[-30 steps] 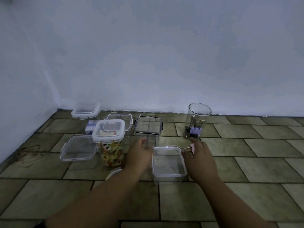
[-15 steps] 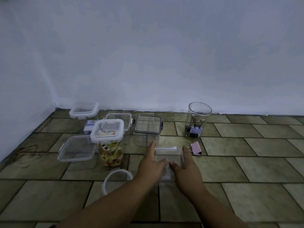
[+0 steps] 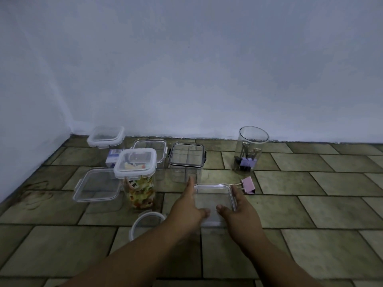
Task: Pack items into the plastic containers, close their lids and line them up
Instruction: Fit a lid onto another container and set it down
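A clear square container [image 3: 213, 200] with its lid on sits on the tiled floor in the middle. My left hand [image 3: 187, 209] lies along its left side and my right hand [image 3: 238, 208] along its right side. Fingers point straight ahead and both thumbs rest on the lid's near edge. A pink binder clip [image 3: 248, 186] lies just right of the container. A round clear cup [image 3: 249, 151] further back holds several binder clips. A tall lidded container [image 3: 137, 179] with colourful items stands to the left.
A black-rimmed clear container [image 3: 186, 160] stands just beyond my hands, with two more clear containers [image 3: 151, 149] [image 3: 105, 136] and a small blue-white box [image 3: 113, 158] behind. A flat clear lid [image 3: 97, 186] lies left; a round lid [image 3: 145, 222] sits by my left forearm. The wall is close behind.
My right hand let go of the pink binder clip, which now lies on the floor. Both hands came in to flank the clear square container.
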